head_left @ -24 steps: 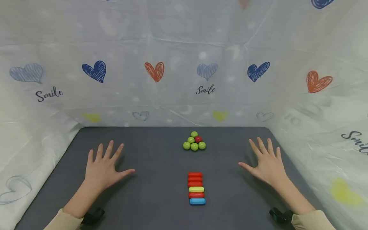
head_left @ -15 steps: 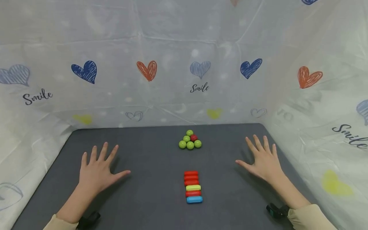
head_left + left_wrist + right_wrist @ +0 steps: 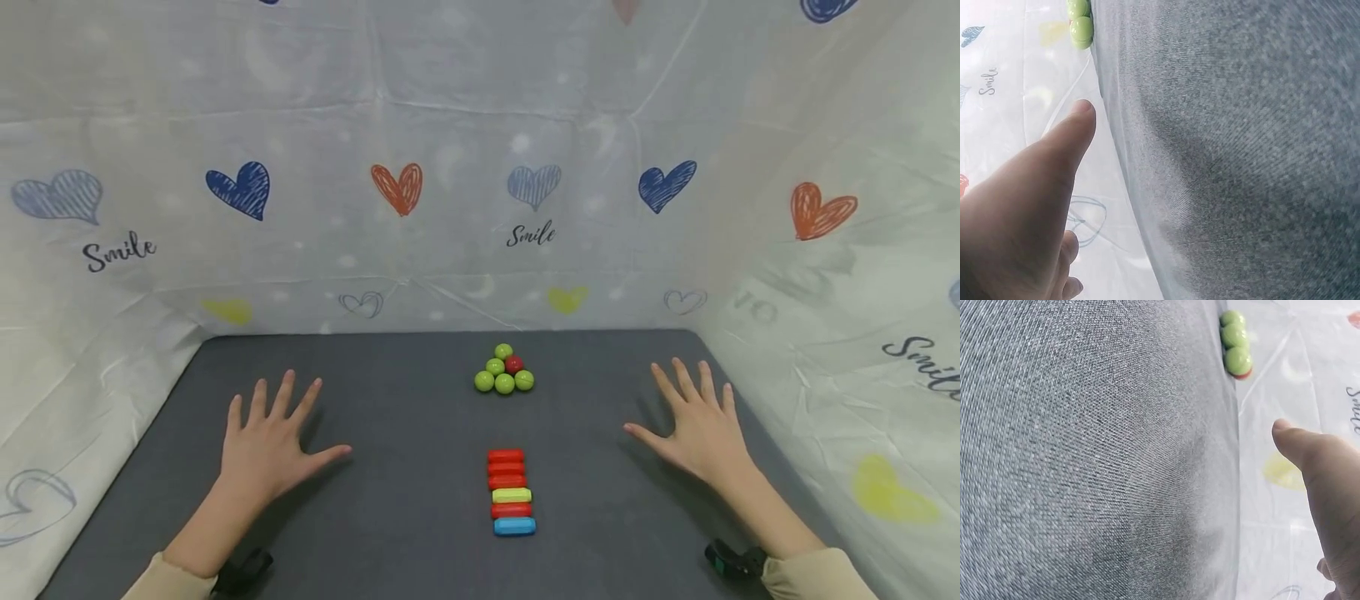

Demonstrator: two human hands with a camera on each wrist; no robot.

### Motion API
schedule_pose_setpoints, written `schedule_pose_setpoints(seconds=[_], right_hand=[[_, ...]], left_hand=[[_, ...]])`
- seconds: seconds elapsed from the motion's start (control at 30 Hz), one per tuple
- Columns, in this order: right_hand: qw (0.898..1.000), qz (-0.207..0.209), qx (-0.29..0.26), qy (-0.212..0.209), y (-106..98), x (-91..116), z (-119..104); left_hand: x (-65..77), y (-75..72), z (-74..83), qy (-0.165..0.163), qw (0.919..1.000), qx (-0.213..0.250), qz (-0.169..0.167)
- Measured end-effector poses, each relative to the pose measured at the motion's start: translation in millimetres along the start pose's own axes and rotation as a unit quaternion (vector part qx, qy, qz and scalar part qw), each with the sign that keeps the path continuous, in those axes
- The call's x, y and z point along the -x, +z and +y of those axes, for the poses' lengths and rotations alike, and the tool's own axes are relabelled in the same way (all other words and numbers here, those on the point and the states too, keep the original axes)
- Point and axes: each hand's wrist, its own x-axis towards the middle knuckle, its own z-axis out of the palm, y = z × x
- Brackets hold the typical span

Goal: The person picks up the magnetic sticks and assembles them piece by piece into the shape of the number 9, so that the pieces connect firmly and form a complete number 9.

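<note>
Fingers spread, my left hand [image 3: 262, 446] hovers over the left part of the grey table, holding nothing. My right hand [image 3: 701, 433] does the same over the right part, its thumb pointing inward. Between them, near the far edge, several green balls [image 3: 505, 383] and one red ball [image 3: 513, 364] form a triangle. Closer to me lies a column of short rods: several red rods [image 3: 507, 482], a yellow rod [image 3: 512, 496] and a blue rod [image 3: 514, 527] at the near end. Both wrist views catch some green balls [image 3: 1082, 31] beyond the thumb; neither hand touches anything there.
The dark grey tabletop [image 3: 405, 533] ends at a pale curtain [image 3: 465, 275] printed with hearts and "Smile", which also runs along both sides. A black strap device [image 3: 243, 571] sits on my left wrist, another black device [image 3: 733, 561] on my right.
The head view sways slightly to one side and back. Both hands, the balls and the rods keep their places on or over the table.
</note>
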Motion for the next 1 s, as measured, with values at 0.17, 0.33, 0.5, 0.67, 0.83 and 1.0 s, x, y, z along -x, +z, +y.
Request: schedule_pose_setpoints(seconds=[0.17, 0.33, 0.5, 0.67, 0.83, 1.0], right_hand=[[1.000, -0.002, 0.001, 0.002, 0.7, 1.7, 2.1], [1.000, 0.010, 0.000, 0.002, -2.1, 2.4, 4.3], [0.998, 0.031, -0.057, -0.010, -2.5, 2.7, 1.5], [0.987, 0.039, -0.154, -0.014, 5.4, 1.2, -11.9], [0.969, 0.050, -0.240, -0.019, 17.7, -5.5, -34.2], [0.949, 0.045, -0.312, -0.006, 26.4, -16.1, -58.9]], left_hand=[[2.3, 0.2, 2.4, -0.001, 1.0000, -0.007, -0.004], [1.4, -0.3, 3.6, -0.003, 1.0000, -0.004, 0.002], [-1.7, 1.4, 7.1, -0.002, 0.9986, 0.049, -0.020], [-7.8, 5.9, 19.7, -0.007, 0.9888, 0.143, -0.044], [-16.6, 12.9, 45.3, 0.000, 0.9703, 0.235, -0.056], [-26.6, 24.2, 78.8, 0.019, 0.9548, 0.293, -0.047]])
